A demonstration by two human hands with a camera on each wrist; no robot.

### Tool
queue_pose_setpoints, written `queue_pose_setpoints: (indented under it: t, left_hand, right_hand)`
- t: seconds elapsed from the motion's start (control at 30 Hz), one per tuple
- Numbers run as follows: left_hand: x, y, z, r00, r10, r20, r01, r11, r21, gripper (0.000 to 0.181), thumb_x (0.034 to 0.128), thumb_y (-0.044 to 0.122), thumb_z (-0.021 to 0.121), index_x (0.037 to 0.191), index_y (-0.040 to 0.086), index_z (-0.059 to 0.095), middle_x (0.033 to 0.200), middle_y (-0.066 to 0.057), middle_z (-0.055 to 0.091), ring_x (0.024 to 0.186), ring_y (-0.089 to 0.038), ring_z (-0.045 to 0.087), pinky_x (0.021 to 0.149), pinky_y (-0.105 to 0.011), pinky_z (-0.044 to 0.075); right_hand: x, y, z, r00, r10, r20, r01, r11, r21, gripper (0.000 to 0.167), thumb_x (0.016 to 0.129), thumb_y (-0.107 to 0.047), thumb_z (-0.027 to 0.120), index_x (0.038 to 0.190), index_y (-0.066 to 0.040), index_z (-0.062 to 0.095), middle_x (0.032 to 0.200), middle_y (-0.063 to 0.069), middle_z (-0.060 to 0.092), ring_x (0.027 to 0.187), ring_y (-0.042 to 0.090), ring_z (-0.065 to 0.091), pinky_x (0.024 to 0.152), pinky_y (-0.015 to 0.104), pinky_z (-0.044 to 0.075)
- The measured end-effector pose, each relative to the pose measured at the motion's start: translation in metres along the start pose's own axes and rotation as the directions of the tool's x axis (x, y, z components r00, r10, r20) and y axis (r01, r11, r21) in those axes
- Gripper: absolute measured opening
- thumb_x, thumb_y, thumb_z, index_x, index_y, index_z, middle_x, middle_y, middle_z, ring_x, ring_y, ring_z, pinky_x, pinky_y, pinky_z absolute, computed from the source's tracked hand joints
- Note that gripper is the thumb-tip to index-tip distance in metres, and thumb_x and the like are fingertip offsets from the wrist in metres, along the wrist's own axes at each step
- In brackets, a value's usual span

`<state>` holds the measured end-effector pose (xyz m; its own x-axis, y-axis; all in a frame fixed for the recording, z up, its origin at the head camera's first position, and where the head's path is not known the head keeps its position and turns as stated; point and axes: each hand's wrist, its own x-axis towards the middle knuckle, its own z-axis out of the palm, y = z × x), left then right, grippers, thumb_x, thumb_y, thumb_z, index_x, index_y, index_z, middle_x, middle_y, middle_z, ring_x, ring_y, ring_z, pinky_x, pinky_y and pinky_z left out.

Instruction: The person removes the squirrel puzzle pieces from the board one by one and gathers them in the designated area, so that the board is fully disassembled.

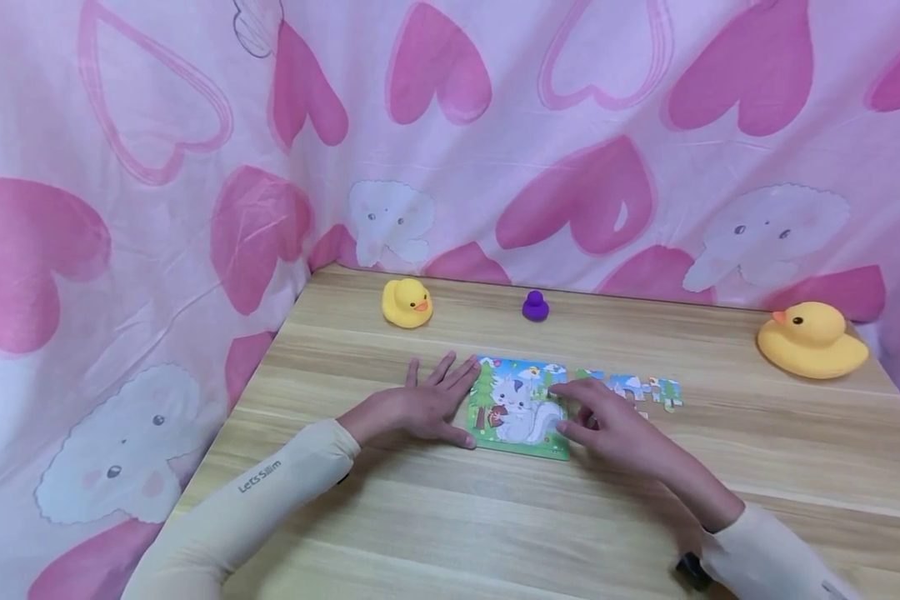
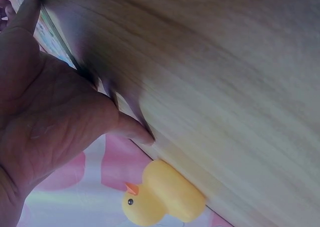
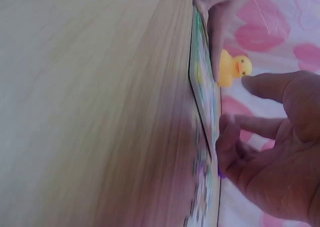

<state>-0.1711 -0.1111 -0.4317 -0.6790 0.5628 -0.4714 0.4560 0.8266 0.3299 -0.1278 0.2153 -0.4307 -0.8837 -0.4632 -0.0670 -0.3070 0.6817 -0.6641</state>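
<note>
The puzzle board point(image 1: 521, 408), showing a white squirrel with a nut, lies flat on the table. At its left edge my left hand point(image 1: 431, 408) rests with fingers spread, thumb near the lower left corner. In the left wrist view, the left hand point(image 2: 55, 107) hides most of the board. Over the board's right side hovers or touches my right hand point(image 1: 607, 421), thumb and index finger apart and other fingers bent; contact is unclear. The right wrist view shows no piece in the right hand point(image 3: 280, 152). Loose puzzle pieces point(image 1: 669, 390) lie right of the board, partly behind that hand.
A yellow duck point(image 1: 407, 303) and a small purple duck point(image 1: 536, 307) stand behind the board. A larger yellow duck point(image 1: 812, 342) stands at the table's right back. Pink heart-patterned curtain point(image 1: 450, 167) hangs behind and to the left of the wooden table point(image 1: 450, 533).
</note>
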Motion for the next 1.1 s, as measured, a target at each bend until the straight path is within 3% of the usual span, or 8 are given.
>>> queue_pose_setpoints:
  t: [0.37,0.57,0.93,1.1]
  left_hand:
    - [-0.001,-0.004,0.004,1.000,-0.021,0.017,0.021,1.000,-0.015,0.119,0.0927,0.073,0.064,0.171,0.024,-0.011,0.179,0.005,-0.019,0.165,-0.030,-0.023,0.123,-0.077,-0.014]
    - [0.000,-0.003,0.005,1.000,-0.015,0.018,0.015,1.000,-0.020,0.119,0.0929,0.072,0.064,0.171,0.023,-0.011,0.179,0.005,-0.019,0.165,-0.029,-0.023,0.123,-0.078,-0.014]
    - [0.003,0.000,0.004,1.000,-0.001,0.019,0.001,1.000,-0.013,0.120,0.0920,0.075,0.063,0.170,0.025,-0.013,0.178,0.007,-0.021,0.165,-0.028,-0.024,0.122,-0.078,-0.014]
    - [0.003,-0.002,0.002,1.000,-0.012,0.020,0.012,1.000,-0.019,0.120,0.0919,0.075,0.063,0.170,0.026,-0.014,0.177,0.008,-0.023,0.164,-0.027,-0.026,0.122,-0.077,-0.016]
  right_hand:
    - [0.017,-0.015,0.017,0.998,0.061,0.000,-0.061,0.988,-0.140,0.061,0.093,-0.018,0.081,0.149,-0.010,0.059,0.127,0.011,0.062,0.086,0.015,0.055,0.069,0.026,0.046]
    - [0.018,-0.018,0.025,0.997,0.078,-0.022,-0.081,0.975,-0.206,0.067,0.089,-0.018,0.086,0.149,-0.010,0.059,0.135,0.011,0.060,0.085,0.015,0.055,0.073,0.030,0.047]
    - [0.018,-0.015,0.022,0.994,0.102,-0.040,-0.108,0.974,-0.198,0.072,0.086,-0.020,0.088,0.150,-0.008,0.057,0.127,0.011,0.062,0.086,0.016,0.054,0.072,0.031,0.047]
    - [0.026,-0.015,0.016,0.995,0.100,-0.003,-0.099,0.977,-0.187,0.072,0.087,-0.023,0.088,0.152,-0.018,0.057,0.132,0.011,0.062,0.098,0.020,0.060,0.082,0.039,0.055]
